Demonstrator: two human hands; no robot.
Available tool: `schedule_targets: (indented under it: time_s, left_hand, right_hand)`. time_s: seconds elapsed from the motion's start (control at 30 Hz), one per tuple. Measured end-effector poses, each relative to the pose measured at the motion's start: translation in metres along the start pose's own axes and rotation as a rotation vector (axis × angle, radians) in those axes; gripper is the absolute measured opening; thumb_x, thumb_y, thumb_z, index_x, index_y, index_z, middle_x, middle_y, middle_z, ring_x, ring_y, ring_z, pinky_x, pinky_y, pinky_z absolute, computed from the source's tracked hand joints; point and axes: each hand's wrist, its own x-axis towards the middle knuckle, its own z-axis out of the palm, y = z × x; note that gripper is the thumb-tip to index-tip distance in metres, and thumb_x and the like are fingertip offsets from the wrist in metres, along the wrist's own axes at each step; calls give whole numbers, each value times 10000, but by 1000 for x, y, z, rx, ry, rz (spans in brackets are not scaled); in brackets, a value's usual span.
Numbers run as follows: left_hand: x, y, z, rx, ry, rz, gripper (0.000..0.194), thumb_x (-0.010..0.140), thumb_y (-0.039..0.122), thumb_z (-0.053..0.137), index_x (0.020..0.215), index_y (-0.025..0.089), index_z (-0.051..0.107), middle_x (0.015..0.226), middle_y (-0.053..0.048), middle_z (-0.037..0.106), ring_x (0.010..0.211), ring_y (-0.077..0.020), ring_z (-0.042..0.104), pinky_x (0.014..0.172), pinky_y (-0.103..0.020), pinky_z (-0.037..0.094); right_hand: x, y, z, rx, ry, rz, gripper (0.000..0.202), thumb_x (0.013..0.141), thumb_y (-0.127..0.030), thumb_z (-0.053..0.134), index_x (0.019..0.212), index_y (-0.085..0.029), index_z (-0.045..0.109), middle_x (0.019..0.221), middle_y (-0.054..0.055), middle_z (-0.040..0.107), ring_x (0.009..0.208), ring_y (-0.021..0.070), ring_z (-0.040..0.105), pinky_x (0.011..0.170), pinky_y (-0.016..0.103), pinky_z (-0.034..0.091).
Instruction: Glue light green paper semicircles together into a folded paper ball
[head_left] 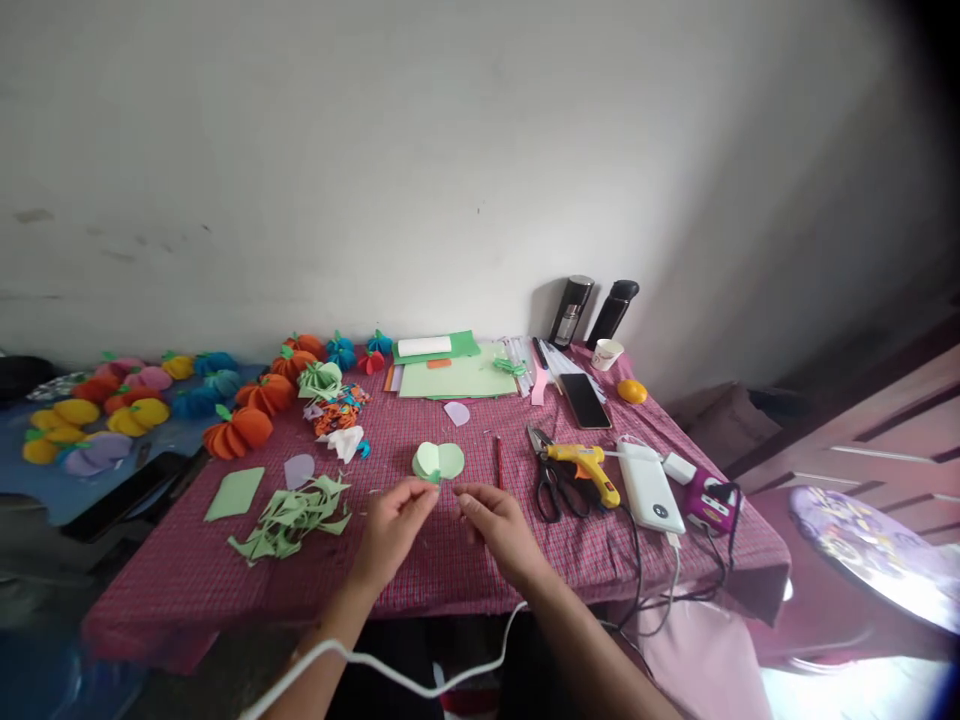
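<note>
Your left hand [391,522] pinched the lower edge of the pale green stack of folded paper circles [439,461] at the frame's centre, while your right hand [495,520] hovered just beside it, fingertips closed on something too small to tell. The stack looked loose, so a weak pinch could have let it fan apart onto the red checked tablecloth [450,560], and the yellow glue gun [585,465] lay near your right wrist, so a careless sweep might have knocked it.

I see the folded paper piece [439,462] lying mid-bench [450,570], just beyond my left hand [394,525] and right hand [495,525]. Paper scraps [289,515] lie to its left. A pencil [497,462], scissors [550,478], a glue gun [586,466] and a power bank [649,492] follow to its right. Paper sheets [454,375] lie behind it; paper pumpkins [240,430] sit at the far left.
</note>
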Motion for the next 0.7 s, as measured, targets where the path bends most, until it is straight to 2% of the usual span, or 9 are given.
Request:
schedule_targets:
  time_s: [0.07,0.13,0.3,0.43,0.5,0.57,0.7]
  left_hand:
    - [-19,-2,3,-25,-27,41,227,931,413,605,934,233,743,900,-33,732,872,-198,657,806,-303,521]
    - [-29,-2,4,-44,-53,74,223,938,402,596,943,236,744,920,-43,733,888,-202,664,838,-317,527]
    - [-36,-4,-3,-32,-74,84,225,936,412,590,931,245,741,943,-50,735,911,-208,667,861,-327,526]
    - [-42,-8,-8,-52,-79,93,203,929,397,609,922,238,735,904,-42,717,880,-200,658,834,-311,520]
    - [-44,-9,-10,-72,-78,93,186,928,381,618,924,234,732,904,-36,709,880,-191,650,835,-302,513]
    - [-45,-9,-13,-94,-102,79,188,932,380,617,909,229,727,879,-30,697,842,-179,635,799,-290,507]
    - [-46,-6,-18,-128,-203,74,190,936,373,613,892,223,722,865,-31,688,841,-178,624,798,-292,499]
  right_hand:
    - [-6,-1,13,115,-15,53,415,799,-482,755,1048,-157,687,782,-2,666,471,58,457,444,203,308]
    - [-13,0,23,178,11,69,390,753,-447,803,997,-163,693,711,-29,621,465,57,436,432,199,295]
    - [-22,4,32,189,55,80,318,696,-384,842,859,-163,682,595,-58,550,447,59,391,420,202,283]
    - [-23,8,34,156,42,87,318,701,-369,828,907,-173,686,618,-63,541,460,64,406,425,204,291]
    - [-22,11,33,103,50,37,315,740,-360,796,983,-187,696,660,-57,559,488,70,424,449,209,310]
    - [-22,13,31,-3,51,-79,304,776,-332,762,1046,-202,711,744,-33,606,559,84,466,512,222,360]
    - [-24,13,24,-383,-21,-331,188,838,-247,699,1019,-218,742,922,24,667,697,116,524,626,254,415]
